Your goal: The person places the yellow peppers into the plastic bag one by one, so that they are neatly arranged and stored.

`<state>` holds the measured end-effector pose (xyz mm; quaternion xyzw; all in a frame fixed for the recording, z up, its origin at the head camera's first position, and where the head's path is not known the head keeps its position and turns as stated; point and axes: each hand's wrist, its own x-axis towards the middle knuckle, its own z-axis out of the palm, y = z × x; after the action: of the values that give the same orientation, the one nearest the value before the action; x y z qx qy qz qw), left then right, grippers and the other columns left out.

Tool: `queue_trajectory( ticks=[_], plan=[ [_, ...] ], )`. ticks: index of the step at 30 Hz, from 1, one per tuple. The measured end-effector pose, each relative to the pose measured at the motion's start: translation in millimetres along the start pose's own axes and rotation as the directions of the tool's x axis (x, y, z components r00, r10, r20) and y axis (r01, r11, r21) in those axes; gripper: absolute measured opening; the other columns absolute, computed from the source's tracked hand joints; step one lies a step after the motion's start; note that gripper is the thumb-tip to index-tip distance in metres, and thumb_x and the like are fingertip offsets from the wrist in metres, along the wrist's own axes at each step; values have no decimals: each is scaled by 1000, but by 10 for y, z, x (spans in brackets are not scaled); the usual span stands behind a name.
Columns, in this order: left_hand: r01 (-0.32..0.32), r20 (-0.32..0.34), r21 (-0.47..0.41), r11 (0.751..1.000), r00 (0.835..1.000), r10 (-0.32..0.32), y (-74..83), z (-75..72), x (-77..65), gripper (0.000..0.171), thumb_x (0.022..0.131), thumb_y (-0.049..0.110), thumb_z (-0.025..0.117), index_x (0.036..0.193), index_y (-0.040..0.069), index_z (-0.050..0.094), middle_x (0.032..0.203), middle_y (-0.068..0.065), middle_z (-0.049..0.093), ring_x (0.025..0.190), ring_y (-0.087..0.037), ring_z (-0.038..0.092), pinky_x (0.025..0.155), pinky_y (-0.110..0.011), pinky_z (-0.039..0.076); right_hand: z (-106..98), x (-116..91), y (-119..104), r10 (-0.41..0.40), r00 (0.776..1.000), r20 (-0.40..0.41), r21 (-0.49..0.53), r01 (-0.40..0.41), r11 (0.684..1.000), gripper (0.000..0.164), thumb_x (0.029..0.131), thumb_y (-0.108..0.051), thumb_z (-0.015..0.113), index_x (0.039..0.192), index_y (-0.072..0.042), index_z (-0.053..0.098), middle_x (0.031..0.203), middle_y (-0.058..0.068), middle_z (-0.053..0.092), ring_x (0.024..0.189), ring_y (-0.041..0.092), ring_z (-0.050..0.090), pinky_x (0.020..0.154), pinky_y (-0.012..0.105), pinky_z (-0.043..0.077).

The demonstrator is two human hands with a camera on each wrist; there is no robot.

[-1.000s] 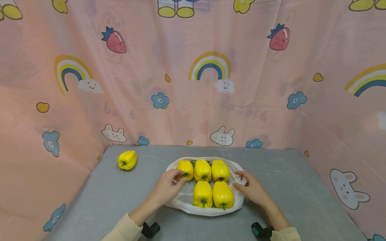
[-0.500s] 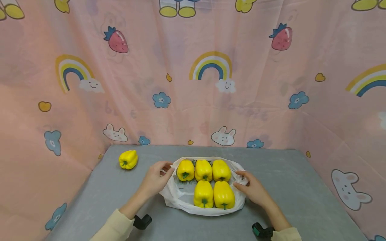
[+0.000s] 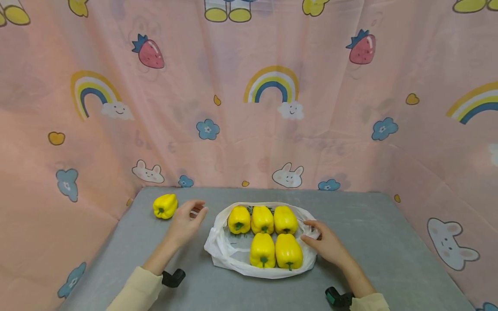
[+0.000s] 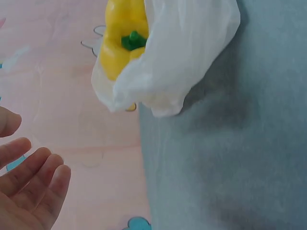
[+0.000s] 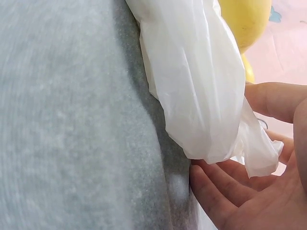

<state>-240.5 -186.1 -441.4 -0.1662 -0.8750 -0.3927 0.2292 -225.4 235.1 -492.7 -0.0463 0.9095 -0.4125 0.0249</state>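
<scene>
Several yellow bell peppers [image 3: 262, 250] lie in two rows inside a white plastic bag [image 3: 218, 252], whose mouth is spread wide. One more yellow bell pepper [image 3: 165, 206] sits alone on the table at the far left. My left hand [image 3: 186, 223] is in front and to the right of that lone pepper, fingers relaxed and holding nothing. In the left wrist view its fingers stand apart from the bag [image 4: 177, 52]. My right hand [image 3: 327, 244] holds the bag's right side, thumb inside the rim and fingers outside. The right wrist view shows these fingers [image 5: 211, 184] against the plastic.
The grey table [image 3: 389, 259] has its back edge against a pink printed curtain [image 3: 249, 147], which also runs along both sides. Black devices are strapped to the left wrist [image 3: 173, 278] and the right wrist [image 3: 338, 298].
My left hand has let go of the bag's left rim, after drawing it outward, and moved left toward the lone bell pepper. My right hand stays at the bag's right side.
</scene>
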Motion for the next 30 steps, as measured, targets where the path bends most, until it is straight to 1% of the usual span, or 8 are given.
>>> queue_trajectory(
  ticks=[2,8,11,17,22,25,30],
  plan=[
    [23,-11,-1,1000,1000,-23,-35,-47,16,22,97,12,70,115,0,70,101,-9,70,90,-23,66,77,-37,59,-2,0,3,-4,1000,-2,-3,4,1000,57,96,-32,70,144,-5,53,142,22,51,93,25,54,76,35,47],
    [101,-15,-14,995,995,-101,-115,-185,47,25,98,14,69,119,1,69,105,-10,70,95,-24,66,81,-41,57,0,3,17,-13,1000,-5,7,13,1000,56,97,-31,70,144,-5,53,141,23,52,90,25,53,74,35,47],
    [121,-23,-9,993,992,-121,-153,-252,52,26,98,14,69,120,0,68,105,-11,69,95,-25,65,82,-40,57,3,1,19,-11,1000,-9,7,11,1000,56,97,-31,71,143,-5,53,140,23,52,90,24,53,73,34,47],
    [156,-44,6,988,987,-155,-279,-361,68,26,99,14,68,119,-1,68,105,-12,68,95,-26,65,81,-32,55,4,-9,7,-1,1000,-9,-1,1,1000,56,97,-31,70,143,-5,53,141,23,52,90,25,53,74,35,47],
    [179,-60,31,983,982,-177,-412,-436,73,26,100,16,66,119,-2,68,104,-14,68,95,-28,65,82,-35,55,3,-8,0,5,1000,-6,-6,-5,1000,56,97,-32,70,144,-5,53,141,22,52,90,25,53,74,35,47],
    [213,-59,53,976,976,-210,-484,-476,70,28,102,18,64,121,-2,67,108,-16,68,98,-29,64,85,-38,54,4,-4,1,6,1000,-5,-6,-6,1000,56,97,-32,70,144,-6,53,140,22,52,91,25,53,74,35,47],
    [287,-41,63,956,958,-285,-569,-551,87,34,104,22,59,126,-3,64,116,-20,66,104,-32,61,91,-44,52,8,-9,-7,12,1000,-5,-11,-12,1000,56,97,-32,70,143,-6,54,140,22,52,91,24,54,74,35,47]
  ],
)
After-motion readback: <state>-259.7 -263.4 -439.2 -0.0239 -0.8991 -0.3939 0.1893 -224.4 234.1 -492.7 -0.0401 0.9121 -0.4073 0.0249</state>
